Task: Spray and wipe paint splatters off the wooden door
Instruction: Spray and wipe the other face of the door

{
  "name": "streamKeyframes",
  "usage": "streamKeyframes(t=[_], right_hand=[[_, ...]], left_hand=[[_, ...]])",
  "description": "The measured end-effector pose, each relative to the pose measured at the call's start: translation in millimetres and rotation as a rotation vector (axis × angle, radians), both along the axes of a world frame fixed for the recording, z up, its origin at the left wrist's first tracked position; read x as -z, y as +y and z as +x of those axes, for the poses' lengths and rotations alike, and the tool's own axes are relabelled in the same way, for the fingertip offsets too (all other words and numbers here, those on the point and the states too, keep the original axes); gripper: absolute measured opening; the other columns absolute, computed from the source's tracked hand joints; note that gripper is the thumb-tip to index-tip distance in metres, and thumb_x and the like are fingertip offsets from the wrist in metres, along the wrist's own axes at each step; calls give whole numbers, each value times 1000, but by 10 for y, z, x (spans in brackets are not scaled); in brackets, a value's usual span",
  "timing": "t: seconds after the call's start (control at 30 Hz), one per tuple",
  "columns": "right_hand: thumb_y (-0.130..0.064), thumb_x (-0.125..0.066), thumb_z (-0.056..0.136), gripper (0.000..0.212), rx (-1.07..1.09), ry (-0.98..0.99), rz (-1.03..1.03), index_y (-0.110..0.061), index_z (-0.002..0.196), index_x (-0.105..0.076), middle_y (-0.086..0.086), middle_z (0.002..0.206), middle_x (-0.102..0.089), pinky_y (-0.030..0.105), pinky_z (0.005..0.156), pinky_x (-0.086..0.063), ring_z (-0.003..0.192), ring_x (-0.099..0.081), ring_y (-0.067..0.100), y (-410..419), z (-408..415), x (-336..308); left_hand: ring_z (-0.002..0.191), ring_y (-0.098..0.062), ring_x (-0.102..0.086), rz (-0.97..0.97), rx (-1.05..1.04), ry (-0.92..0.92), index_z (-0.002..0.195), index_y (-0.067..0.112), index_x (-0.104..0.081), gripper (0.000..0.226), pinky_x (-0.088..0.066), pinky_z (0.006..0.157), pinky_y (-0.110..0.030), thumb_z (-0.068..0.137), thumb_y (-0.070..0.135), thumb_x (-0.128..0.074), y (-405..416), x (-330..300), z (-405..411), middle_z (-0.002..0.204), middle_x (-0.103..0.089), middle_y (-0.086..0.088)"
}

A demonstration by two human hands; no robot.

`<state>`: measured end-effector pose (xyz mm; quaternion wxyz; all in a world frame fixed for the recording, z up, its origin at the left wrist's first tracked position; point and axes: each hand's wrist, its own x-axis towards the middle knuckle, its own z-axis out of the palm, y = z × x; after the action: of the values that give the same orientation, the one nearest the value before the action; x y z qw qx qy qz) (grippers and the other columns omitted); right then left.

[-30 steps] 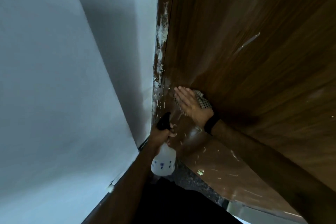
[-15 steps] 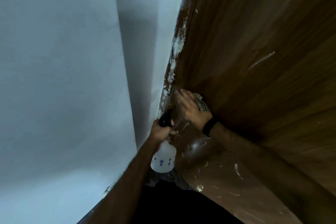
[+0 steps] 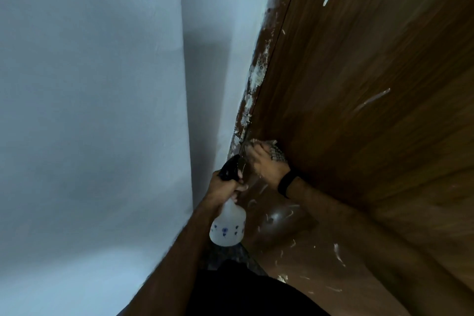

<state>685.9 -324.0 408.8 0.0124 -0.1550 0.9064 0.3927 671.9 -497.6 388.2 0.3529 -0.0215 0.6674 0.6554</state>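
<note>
The brown wooden door fills the right side, flecked with white paint splatters. My right hand presses a checked cloth flat against the door close to its left edge; the hand is blurred. A black band sits on that wrist. My left hand grips the black trigger head of a white spray bottle with small blue flowers, held just left of and below the cloth.
A pale blue-grey wall covers the left side. The door frame between wall and door carries thick white paint smears. More splatters mark the lower door. A dark speckled floor strip shows beneath the bottle.
The view has tilted, shifting the door edge rightward. My right hand with the cloth has slid toward the door's left edge. My left hand keeps holding the bottle.
</note>
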Motion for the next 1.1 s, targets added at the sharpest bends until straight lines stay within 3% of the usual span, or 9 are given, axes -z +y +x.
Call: streamKeyframes(t=[0.07, 0.17, 0.27, 0.37, 0.43, 0.5, 0.73, 0.97, 1.1], right_hand=[[-5, -34, 95, 54, 76, 128, -149, -7, 148, -42, 20, 155, -33, 47, 114, -20, 141, -28, 38, 1, -106, -186], [3, -45, 73, 61, 1, 322, -41, -2, 131, -62, 22, 134, -39, 50, 101, -35, 122, -38, 37, 24, -217, -280], [-12, -48, 84, 52, -26, 20, 95, -15, 132, -64, 13, 138, -47, 43, 100, -40, 119, -47, 28, 56, -150, -33], [-24, -47, 83, 38, -24, -144, 114, -21, 104, -79, 3, 126, -66, 40, 100, -40, 116, -56, 28, 37, -97, 33], [-23, -46, 83, 41, 30, -187, 151, -18, 110, -76, 6, 127, -63, 43, 97, -33, 117, -44, 34, -15, -76, 12], [-23, -53, 83, 50, -6, -54, 135, -13, 131, -64, 11, 136, -55, 46, 98, -30, 121, -34, 36, -14, -58, -132], [-18, -46, 85, 53, 48, 664, -342, -9, 135, -59, 9, 134, -61, 42, 94, -35, 121, -47, 28, 119, 25, -880], [-12, -43, 81, 59, -15, 468, -163, -4, 140, -43, 16, 139, -42, 42, 97, -36, 119, -47, 30, 102, 17, -678], [-18, -40, 91, 50, 6, 785, -324, -11, 137, -58, 8, 134, -59, 40, 91, -34, 119, -46, 27, 42, -133, -1237]], left_hand=[[42, -15, -44, 19, -27, -14, 85, 10, -63, 28, -43, 49, -29, 78, -16, -68, -14, 10, -23, 71, -59, -11], [42, -14, -41, 35, -49, -50, 89, 8, -61, 28, -42, 48, -30, 79, -17, -67, -2, 24, -15, 71, -58, -10], [44, -15, -43, 46, -22, -53, 88, 9, -62, 29, -42, 50, -31, 79, -17, -67, 24, -14, 20, 70, -58, -7], [47, -14, -46, 39, -3, -40, 86, 12, -64, 29, -42, 50, -30, 77, -15, -68, 27, -62, 16, 70, -61, -5], [48, -14, -48, 32, -26, -43, 87, 12, -66, 29, -43, 48, -28, 77, -14, -70, 5, -124, -22, 71, -64, -4], [50, -14, -49, 31, -45, -23, 89, 12, -66, 29, -43, 45, -26, 77, -14, -71, -12, -177, -83, 73, -65, -4], [44, -9, -46, 142, -33, 99, 91, 11, -64, 28, -40, 45, -26, 78, -12, -72, 32, -601, -357, 73, -62, -2], [44, -5, -49, 183, -8, 163, 89, 11, -65, 24, -42, 47, -25, 81, -11, -71, 141, -1074, -432, 72, -63, -2], [47, -8, -48, 229, -29, 222, 91, 10, -64, 25, -39, 44, -24, 81, -12, -70, 174, -1303, -482, 75, -63, -2]])
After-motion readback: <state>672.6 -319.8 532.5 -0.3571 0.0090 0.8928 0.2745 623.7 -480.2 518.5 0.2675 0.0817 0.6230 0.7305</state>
